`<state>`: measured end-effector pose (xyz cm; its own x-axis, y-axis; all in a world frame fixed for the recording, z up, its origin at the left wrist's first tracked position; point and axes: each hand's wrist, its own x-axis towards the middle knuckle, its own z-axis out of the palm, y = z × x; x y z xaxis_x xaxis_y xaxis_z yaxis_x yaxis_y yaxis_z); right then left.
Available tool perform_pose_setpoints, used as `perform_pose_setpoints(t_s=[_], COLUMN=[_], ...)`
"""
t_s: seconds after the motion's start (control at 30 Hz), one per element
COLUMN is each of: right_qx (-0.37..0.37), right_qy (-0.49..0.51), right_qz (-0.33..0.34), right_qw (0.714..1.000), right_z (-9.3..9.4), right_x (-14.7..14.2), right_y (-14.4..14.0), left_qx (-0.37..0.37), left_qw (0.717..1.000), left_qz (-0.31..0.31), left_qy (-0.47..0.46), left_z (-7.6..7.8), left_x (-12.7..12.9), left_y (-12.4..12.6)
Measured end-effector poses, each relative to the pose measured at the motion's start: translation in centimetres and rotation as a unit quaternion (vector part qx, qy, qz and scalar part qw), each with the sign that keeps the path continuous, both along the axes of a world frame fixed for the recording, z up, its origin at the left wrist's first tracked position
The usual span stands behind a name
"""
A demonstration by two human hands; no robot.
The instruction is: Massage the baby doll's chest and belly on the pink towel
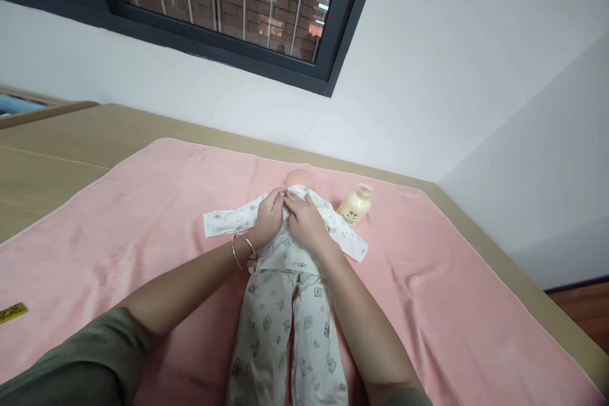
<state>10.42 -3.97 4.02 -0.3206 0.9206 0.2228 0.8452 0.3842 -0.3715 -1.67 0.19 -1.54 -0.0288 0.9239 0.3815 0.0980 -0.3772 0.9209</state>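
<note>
A baby doll [299,178] lies on its back on a pink towel [143,222], dressed in a white printed shirt [228,221] and matching trousers [285,336]. Only the top of its head shows beyond my hands. My left hand [269,216], with a bangle on the wrist, and my right hand [304,221] both pinch the shirt fabric at the doll's chest, just below the neck, fingertips close together. The shirt sleeves spread out to either side.
A cream pump bottle [354,206] stands on the towel right of the doll's head. The towel covers a tan bed or mat [57,158] set against a white wall under a barred window [228,0]. A yellow label [12,313] lies at the far left.
</note>
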Motion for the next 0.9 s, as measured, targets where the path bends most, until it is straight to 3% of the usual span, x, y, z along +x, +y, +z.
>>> perform_pose_setpoints(t_s=[0.13, 0.33, 0.47, 0.57, 0.73, 0.83, 0.9], right_qx=[-0.024, -0.078, -0.065, -0.073, -0.081, -0.059, -0.038], right_qy=[-0.016, -0.070, -0.132, -0.114, -0.070, -0.111, -0.141], right_qz=[-0.029, -0.208, -0.161, -0.117, -0.178, -0.220, -0.195], right_qw=[0.999, 0.972, 0.976, 0.984, 0.978, 0.967, 0.970], right_z=[-1.0, -0.6, 0.0, 0.1, -0.5, -0.5, -0.3], right_x=[1.1, 0.9, -0.9, -0.1, 2.0, 0.8, -0.4], right_y=[1.2, 0.4, -1.2, -0.5, 1.2, 0.2, -0.8], left_qx=[0.061, 0.094, 0.098, 0.104, 0.114, 0.115, 0.119], left_qw=[0.996, 0.984, 0.979, 0.976, 0.973, 0.974, 0.975], left_qz=[0.015, 0.023, 0.028, 0.036, 0.042, 0.043, 0.037], left_qy=[0.067, 0.149, 0.176, 0.189, 0.198, 0.190, 0.186], left_z=[-1.3, -2.0, -2.3, -2.5, -2.6, -2.6, -2.6], left_x=[0.5, 0.6, 0.4, 0.4, 0.6, 0.5, 0.4], left_y=[0.4, 0.7, 1.0, 1.2, 1.2, 1.3, 1.3])
